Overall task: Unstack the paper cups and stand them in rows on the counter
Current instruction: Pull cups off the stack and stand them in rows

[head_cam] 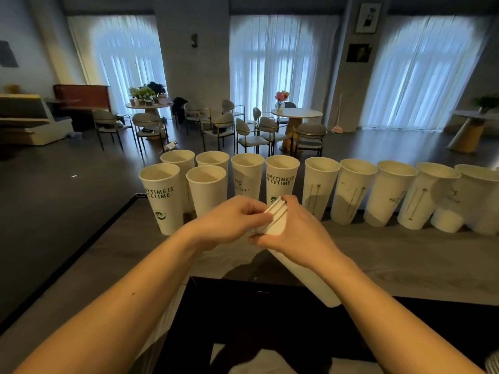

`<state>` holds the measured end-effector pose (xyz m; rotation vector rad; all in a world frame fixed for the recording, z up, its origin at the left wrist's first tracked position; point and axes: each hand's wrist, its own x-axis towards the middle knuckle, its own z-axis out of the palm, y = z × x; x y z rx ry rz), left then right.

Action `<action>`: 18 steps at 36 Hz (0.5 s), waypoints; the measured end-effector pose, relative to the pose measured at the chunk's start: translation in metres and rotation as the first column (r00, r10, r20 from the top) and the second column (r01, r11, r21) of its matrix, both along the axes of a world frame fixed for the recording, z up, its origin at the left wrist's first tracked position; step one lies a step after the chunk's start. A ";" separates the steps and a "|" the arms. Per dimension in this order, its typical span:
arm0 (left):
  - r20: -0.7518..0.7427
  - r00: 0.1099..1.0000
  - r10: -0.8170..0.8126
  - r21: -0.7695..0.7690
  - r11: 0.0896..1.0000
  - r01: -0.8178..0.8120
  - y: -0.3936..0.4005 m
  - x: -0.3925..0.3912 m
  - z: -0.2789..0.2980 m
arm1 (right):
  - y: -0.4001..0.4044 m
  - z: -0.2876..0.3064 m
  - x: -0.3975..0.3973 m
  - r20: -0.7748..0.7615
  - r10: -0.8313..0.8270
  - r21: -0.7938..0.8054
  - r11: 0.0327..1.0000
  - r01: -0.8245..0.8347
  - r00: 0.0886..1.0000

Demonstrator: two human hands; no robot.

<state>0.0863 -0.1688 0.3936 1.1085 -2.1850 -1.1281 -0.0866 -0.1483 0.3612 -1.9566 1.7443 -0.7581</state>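
A stack of white paper cups (305, 279) lies tilted over the counter, rims pointing away from me. My right hand (294, 233) wraps around its upper part. My left hand (232, 221) pinches the rims of the stack (276, 213) at the top. Along the far edge of the grey counter (405, 265) stands a long row of upright white cups (353, 190), running to the right edge. Two more upright cups stand in front at the left: one printed with green words (162, 198) and a plain one (208, 190).
The counter's left edge (108, 228) drops to a dark floor. A dark recess (243, 319) opens below my forearms. One short cup (447, 220) stands low in the row at the right. Tables and chairs (253, 130) fill the room beyond.
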 end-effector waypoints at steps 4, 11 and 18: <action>-0.038 0.998 0.056 0.023 0.998 -0.055 0.002 -0.008 -0.002 | -0.001 -0.003 -0.007 -0.011 0.008 -0.052 0.999 -0.008 1.000; -0.051 0.964 0.261 -0.226 0.937 -0.266 -0.005 -0.020 0.020 | -0.001 -0.006 -0.038 -0.054 0.033 -0.037 0.999 -0.035 0.998; 0.105 0.901 0.421 -0.606 0.746 -0.278 -0.031 -0.023 0.033 | -0.007 -0.011 -0.075 -0.212 -0.140 0.115 0.979 0.167 0.967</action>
